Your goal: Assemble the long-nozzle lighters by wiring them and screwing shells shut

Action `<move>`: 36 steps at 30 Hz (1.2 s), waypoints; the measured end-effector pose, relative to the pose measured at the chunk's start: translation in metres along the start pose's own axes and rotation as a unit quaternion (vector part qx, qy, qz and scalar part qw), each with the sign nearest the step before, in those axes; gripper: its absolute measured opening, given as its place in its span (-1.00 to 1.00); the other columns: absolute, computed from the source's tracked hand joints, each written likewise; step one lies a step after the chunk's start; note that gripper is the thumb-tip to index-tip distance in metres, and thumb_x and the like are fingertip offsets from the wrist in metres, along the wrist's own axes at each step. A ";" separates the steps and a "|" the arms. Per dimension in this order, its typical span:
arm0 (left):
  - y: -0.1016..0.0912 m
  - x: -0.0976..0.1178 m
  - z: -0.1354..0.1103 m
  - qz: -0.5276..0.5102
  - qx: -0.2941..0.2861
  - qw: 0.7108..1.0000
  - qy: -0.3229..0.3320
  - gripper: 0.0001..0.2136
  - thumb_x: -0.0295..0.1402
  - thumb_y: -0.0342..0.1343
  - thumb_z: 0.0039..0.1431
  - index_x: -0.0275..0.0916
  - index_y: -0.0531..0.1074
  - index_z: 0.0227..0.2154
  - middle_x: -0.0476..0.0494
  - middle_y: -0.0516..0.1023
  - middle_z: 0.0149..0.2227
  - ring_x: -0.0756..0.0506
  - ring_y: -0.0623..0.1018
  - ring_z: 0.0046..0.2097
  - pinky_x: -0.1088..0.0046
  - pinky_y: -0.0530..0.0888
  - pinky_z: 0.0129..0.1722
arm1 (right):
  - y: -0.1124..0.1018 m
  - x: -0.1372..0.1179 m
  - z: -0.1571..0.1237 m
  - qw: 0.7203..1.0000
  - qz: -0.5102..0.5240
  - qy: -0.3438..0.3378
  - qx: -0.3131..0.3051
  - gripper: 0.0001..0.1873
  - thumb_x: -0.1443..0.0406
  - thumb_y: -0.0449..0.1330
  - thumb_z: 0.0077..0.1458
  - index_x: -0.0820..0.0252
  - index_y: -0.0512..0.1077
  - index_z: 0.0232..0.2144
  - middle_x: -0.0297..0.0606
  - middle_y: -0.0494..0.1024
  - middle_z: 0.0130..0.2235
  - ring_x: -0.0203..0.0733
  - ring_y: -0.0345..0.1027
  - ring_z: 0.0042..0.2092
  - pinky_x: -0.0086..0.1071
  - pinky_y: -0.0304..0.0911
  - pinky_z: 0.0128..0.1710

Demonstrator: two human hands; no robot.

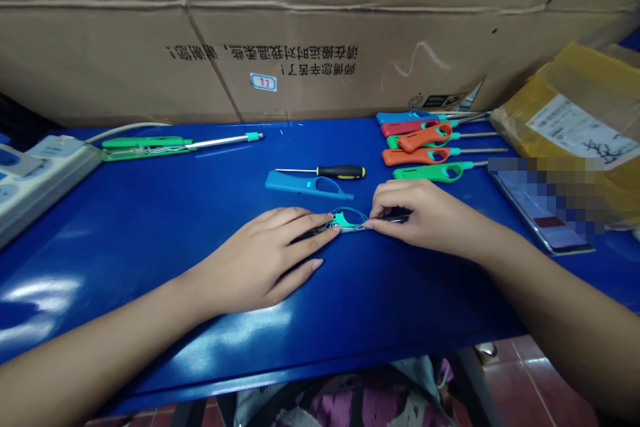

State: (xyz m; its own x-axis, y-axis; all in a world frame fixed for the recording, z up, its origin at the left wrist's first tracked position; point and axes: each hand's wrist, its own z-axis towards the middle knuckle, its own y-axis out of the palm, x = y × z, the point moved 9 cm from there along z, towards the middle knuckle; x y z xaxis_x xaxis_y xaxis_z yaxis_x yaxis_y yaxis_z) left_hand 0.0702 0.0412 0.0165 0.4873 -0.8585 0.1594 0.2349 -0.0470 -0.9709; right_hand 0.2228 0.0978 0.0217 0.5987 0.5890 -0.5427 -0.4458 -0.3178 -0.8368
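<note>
An opened blue gas lighter (357, 213) lies on the table between my hands, with a turquoise trigger (341, 219) in it. My left hand (273, 250) holds the lighter down, fingers over its handle end and thumb apart on the table. A thin pale wire (353, 228) runs along the lighter to my right hand (417, 213), whose thumb and index finger pinch at its end. Under that hand a dark metal rod (397, 219) shows in part. Just behind lie a loose blue lighter shell half (295, 184) and a black-and-yellow screwdriver (345, 172).
Several coloured lighters (420, 157) lie at the back right, beside a phone (545, 207) and a yellow-taped parcel (575, 127). An opened green lighter (150, 147) and a white power strip (47, 177) are at the left. A big cardboard box (250, 33) walls off the back.
</note>
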 end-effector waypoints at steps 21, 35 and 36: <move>-0.001 0.008 0.002 0.052 0.019 0.998 -0.011 -0.59 -0.27 -0.04 0.42 -0.22 0.34 0.26 -0.22 0.45 0.22 -0.27 0.48 0.09 0.09 0.50 0.07 | 0.002 0.006 0.000 0.998 0.007 0.046 0.050 -0.78 0.21 0.36 0.10 0.18 0.46 -0.47 -0.35 0.49 -0.43 -0.27 0.32 -0.36 -0.38 0.14 -0.36; 0.001 0.008 0.003 0.045 0.009 0.998 -0.030 -0.60 -0.28 -0.05 0.42 -0.15 0.33 0.26 -0.17 0.45 0.21 -0.26 0.46 0.08 0.11 0.51 -0.01 | 0.004 0.010 0.001 0.995 0.056 0.076 0.023 -0.91 0.30 0.30 0.08 0.17 0.50 -0.45 -0.33 0.52 -0.39 -0.26 0.35 -0.34 -0.39 0.24 -0.31; 0.001 0.008 0.003 0.047 0.010 0.998 -0.029 -0.60 -0.27 -0.05 0.42 -0.15 0.33 0.26 -0.17 0.45 0.21 -0.26 0.46 0.08 0.11 0.51 -0.01 | 0.004 0.011 0.001 0.994 0.060 0.084 0.023 -0.90 0.30 0.30 0.07 0.17 0.50 -0.46 -0.33 0.52 -0.40 -0.26 0.35 -0.34 -0.39 0.24 -0.31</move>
State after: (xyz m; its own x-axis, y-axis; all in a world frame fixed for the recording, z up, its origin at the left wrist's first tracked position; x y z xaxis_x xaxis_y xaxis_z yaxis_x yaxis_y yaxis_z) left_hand 0.0770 0.0362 0.0179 0.5566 -0.8271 0.0781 0.2017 0.0433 -0.9785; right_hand 0.2273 0.1035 0.0122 0.6403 0.4147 -0.6466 -0.5491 -0.3415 -0.7628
